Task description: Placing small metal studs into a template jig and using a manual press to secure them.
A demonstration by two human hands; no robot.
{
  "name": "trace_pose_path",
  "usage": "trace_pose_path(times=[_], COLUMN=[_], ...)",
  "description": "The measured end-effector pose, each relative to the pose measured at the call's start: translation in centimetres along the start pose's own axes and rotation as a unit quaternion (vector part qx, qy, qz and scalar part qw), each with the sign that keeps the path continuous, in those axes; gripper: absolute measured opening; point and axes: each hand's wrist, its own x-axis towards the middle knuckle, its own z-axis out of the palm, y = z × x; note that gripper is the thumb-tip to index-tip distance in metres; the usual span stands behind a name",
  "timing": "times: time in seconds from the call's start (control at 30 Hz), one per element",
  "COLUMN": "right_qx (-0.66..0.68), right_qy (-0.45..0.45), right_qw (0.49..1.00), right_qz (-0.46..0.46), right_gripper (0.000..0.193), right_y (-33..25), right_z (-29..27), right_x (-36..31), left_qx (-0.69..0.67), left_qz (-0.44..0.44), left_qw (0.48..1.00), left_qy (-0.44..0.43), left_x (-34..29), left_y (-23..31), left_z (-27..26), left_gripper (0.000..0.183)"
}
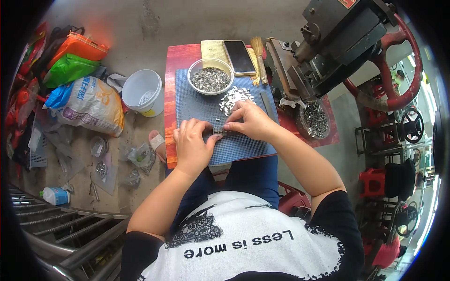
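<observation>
Both hands on blue mat (197,105) atop red worktop (174,70). Left hand (191,145) curled, fingertips pressing a short row of small metal pieces (220,133) at mat's middle. Right hand (248,121) pinches the row's other end; grip closed on it. Judgement: lining pieces up goes best with left hand steadying the row while right feeds one piece at a time, kept flat on the mat. Counts: one loose pile of pieces (234,99) just above right hand; one bowl (210,77) full of them; one phone (239,56); one white bucket (143,91) on floor; one press machine (337,42) at right.
</observation>
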Motion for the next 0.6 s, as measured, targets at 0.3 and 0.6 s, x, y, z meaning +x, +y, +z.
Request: trace_pose_path(times=[0.3, 0.6], right_qx=[0.0, 0.007], right_qy=[0.007, 0.028], right_qw=[1.0, 1.0], right_qz=[-0.007, 0.001], right_gripper=[0.023, 0.021], right_y=[-0.7, 0.6], right_z=[0.9, -0.3], right_x=[0.6, -0.9], left_qx=[0.001, 0.003], left_qz=[0.008, 0.002], left_qw=[1.0, 1.0], left_qy=[0.007, -0.004], left_x=[0.0, 0.1], left_y=[-0.1, 0.1], left_z=[0.2, -0.1], left_gripper=[0.024, 0.022])
